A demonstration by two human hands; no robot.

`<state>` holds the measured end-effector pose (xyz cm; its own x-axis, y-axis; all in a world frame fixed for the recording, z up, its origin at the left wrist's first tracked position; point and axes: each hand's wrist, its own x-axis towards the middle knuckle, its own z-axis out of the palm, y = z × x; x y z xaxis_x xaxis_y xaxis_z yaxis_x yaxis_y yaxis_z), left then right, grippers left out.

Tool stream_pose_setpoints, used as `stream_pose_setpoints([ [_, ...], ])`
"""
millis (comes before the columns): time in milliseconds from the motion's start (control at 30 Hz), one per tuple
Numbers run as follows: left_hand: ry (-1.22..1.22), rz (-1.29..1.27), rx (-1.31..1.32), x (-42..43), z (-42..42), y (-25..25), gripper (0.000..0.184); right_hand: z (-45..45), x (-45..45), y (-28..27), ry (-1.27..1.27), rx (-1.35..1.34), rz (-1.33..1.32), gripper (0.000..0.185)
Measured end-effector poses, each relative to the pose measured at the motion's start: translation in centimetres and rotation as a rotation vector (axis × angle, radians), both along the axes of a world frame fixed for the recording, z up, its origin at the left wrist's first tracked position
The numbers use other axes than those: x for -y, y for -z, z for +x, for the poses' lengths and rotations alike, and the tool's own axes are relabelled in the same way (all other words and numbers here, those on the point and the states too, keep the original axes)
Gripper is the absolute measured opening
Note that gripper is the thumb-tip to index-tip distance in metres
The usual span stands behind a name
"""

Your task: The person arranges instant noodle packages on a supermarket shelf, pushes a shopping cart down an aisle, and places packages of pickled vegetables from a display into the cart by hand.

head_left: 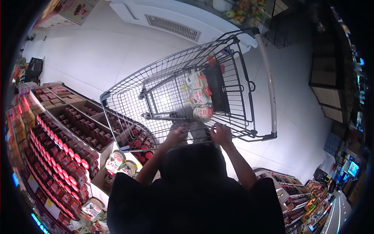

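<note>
A wire shopping cart (pixel 128 84) stands in front of me, its light handle bar (pixel 269 78) to the right. Inside it, three round packages with white and red labels lie in a row: one at the top (pixel 194 79), one in the middle (pixel 198 96) and one nearest me (pixel 203 112). My left hand (pixel 176 136) is at the cart's near side, its fingers curled; what they hold, if anything, is too small to tell. My right hand (pixel 220 134) is at the same side, just below the nearest package, with bent fingers close to the wires.
Shelves of red-lidded jars (pixel 66 156) curve along the left. Similar round packages (pixel 115 162) sit at the shelf end. More stocked shelves (pixel 290 195) stand at lower right. A white cabinet with a vent (pixel 173 28) is beyond the cart.
</note>
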<state>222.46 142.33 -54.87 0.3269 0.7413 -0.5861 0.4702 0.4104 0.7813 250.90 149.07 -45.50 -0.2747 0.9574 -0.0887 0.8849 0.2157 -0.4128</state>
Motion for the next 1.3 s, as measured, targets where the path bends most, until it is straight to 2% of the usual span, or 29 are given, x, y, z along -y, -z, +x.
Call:
stream_pose_setpoints([
  [100,-0.135,0.035,-0.171,1.4,-1.4,-3.3,0.048,0.0,0.0,-0.8,-0.007,-0.069,-0.027,0.015],
  [133,-0.137,0.099,-0.291,1.3,-1.1,-5.9,0.044,0.2,0.0,-0.5,-0.045,-0.061,-0.059,0.015],
  [267,-0.171,-0.012,-0.492,1.4,0.2,-8.7,0.046,0.6,0.1,-1.1,-0.154,-0.104,-0.059,0.017],
  [300,-0.2,0.051,-0.536,2.0,0.4,-7.6,0.047,0.5,0.2,-1.4,-0.167,-0.115,-0.041,0.017],
  [367,-0.261,0.059,-0.578,2.4,0.8,-7.4,0.047,0.8,0.1,-1.1,-0.255,-0.092,-0.044,0.018],
  [400,-0.31,0.048,-0.577,2.6,1.0,-7.5,0.039,1.0,0.2,-1.3,-0.251,-0.066,-0.067,0.019],
  [567,-0.5,0.162,-0.539,3.1,2.1,-9.5,0.026,0.7,0.2,-2.2,-0.247,0.052,-0.252,0.026],
  [833,-0.629,0.268,-0.585,3.7,2.2,-8.6,0.023,1.2,-0.3,0.1,-0.445,0.059,-0.256,0.029],
  [900,-0.653,0.347,-0.531,4.2,2.0,-8.6,0.022,1.3,-0.2,1.3,-0.494,-0.079,-0.201,0.03],
  [967,-0.702,0.381,-0.519,4.8,1.9,-9.3,0.021,1.1,-0.4,1.6,-0.541,-0.051,-0.183,0.026],
  [1033,-0.949,0.525,-0.328,5.7,2.0,-9.1,0.02,0.8,-0.5,2.1,-0.602,-0.093,-0.134,0.022],
  [1067,-1.084,0.624,-0.208,6.4,2.3,-8.8,0.02,0.2,-0.8,1.7,-0.593,0.044,-0.264,0.021],
  [1100,-1.116,0.636,-0.21,7.5,2.6,-8.9,0.02,-0.5,-0.7,1.1,-0.622,0.053,-0.25,0.021],
  [1167,-1.417,0.724,-0.147,10.7,3.6,-9.0,0.02,-1.9,0.4,0.3,-0.67,-0.098,-0.136,0.021],
  [1200,-1.478,0.607,-0.039,13.2,4.0,-8.9,0.021,-2.9,1.1,-0.2,-0.64,-0.102,-0.235,0.025],
  [1233,-1.5,0.611,-0.047,15.8,4.4,-8.3,0.021,-4.1,2.1,-0.2,-0.664,-0.101,-0.234,0.025],
  [1300,-1.703,0.476,0.264,21.5,5.2,-6.8,0.022,-6.8,4.7,0.0,-0.631,-0.247,-0.245,0.026],
])
